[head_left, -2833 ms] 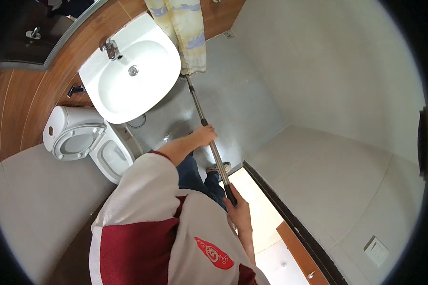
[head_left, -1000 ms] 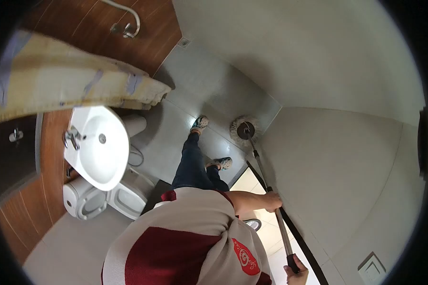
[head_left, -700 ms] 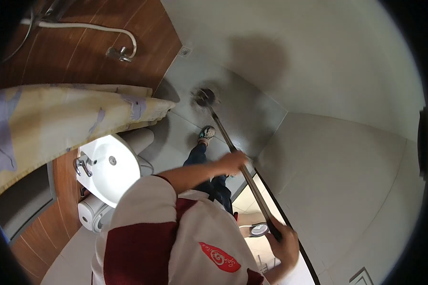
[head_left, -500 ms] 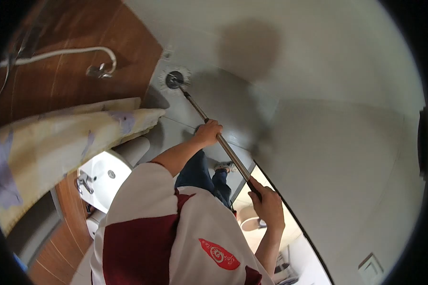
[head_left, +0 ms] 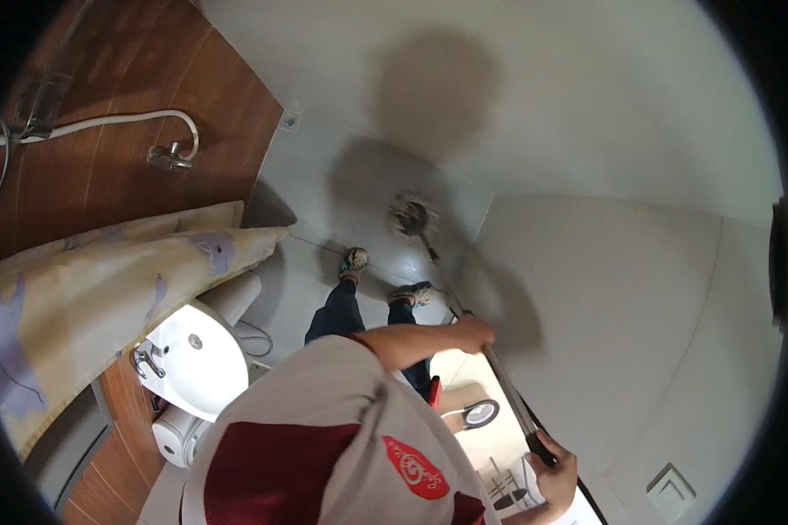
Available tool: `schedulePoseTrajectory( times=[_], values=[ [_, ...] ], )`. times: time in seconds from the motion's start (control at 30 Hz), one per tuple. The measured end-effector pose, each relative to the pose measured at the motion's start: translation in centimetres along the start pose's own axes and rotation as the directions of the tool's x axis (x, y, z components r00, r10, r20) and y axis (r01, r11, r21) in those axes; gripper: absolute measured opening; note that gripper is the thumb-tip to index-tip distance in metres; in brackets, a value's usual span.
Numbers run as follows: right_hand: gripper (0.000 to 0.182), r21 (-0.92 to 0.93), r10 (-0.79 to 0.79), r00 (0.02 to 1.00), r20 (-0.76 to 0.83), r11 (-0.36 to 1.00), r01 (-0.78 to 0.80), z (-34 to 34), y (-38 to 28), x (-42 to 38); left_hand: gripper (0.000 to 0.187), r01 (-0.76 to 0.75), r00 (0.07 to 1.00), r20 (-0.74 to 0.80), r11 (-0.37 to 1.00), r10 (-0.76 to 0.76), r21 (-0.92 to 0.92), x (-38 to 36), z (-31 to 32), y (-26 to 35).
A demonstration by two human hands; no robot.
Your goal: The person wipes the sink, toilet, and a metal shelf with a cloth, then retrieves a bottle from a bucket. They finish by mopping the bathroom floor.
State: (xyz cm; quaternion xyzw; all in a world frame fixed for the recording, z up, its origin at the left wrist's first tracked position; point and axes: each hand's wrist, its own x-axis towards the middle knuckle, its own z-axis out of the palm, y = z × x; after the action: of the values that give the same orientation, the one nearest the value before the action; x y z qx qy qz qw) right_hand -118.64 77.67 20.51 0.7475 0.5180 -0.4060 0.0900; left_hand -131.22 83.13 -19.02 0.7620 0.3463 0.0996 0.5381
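Observation:
A long-handled round mop (head_left: 411, 215) rests its fringed head on the grey tiled floor (head_left: 311, 188), near the foot of the wall. My left hand (head_left: 473, 333) is closed around the middle of the metal pole. Lower right in the view, my right hand (head_left: 553, 471) grips the black end of the handle. The pole slants from the head down to the right, close to the doorway edge. My shoes (head_left: 353, 262) stand on the floor to the left of the pole.
A patterned shower curtain (head_left: 131, 271) hangs at left, beside a white washbasin (head_left: 203, 372). A floor drain (head_left: 290, 121) lies in the far corner. A tap with a white hose (head_left: 171, 156) is on the brown wall. At lower right is a wall switch (head_left: 671, 493).
The mop head has moved from near the corner drain to the right and nearer to me. Both hands have shifted right and down with the pole. The drain now shows fully.

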Motion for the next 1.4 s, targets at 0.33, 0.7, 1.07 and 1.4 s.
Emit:
schedulePoseTrajectory(
  times=[0.33,0.7,1.07,1.4],
  values=[
    [0.046,-0.271,-0.439,0.871,0.219,0.831,0.487,9.1,-10.6,19.2,0.031,0.573,0.756,-0.484,0.803,-0.441,0.163,-9.6,-16.7,-18.6],
    [0.042,-0.137,0.122,0.984,-0.127,0.981,-0.140,-0.1,11.3,4.1,0.031,0.037,0.976,-0.216,0.960,0.025,0.276,12.1,5.8,0.1],
    [0.047,0.298,0.529,0.847,-0.057,0.819,-0.491,9.0,5.2,-13.1,0.025,-0.422,0.816,0.502,0.888,0.285,0.181,-0.4,16.7,6.1],
    [0.051,0.677,0.523,0.851,-0.050,0.644,-0.357,19.1,6.3,-14.8,0.015,-0.431,0.818,0.532,0.846,0.220,0.313,-3.4,11.3,3.0]
  ],
)
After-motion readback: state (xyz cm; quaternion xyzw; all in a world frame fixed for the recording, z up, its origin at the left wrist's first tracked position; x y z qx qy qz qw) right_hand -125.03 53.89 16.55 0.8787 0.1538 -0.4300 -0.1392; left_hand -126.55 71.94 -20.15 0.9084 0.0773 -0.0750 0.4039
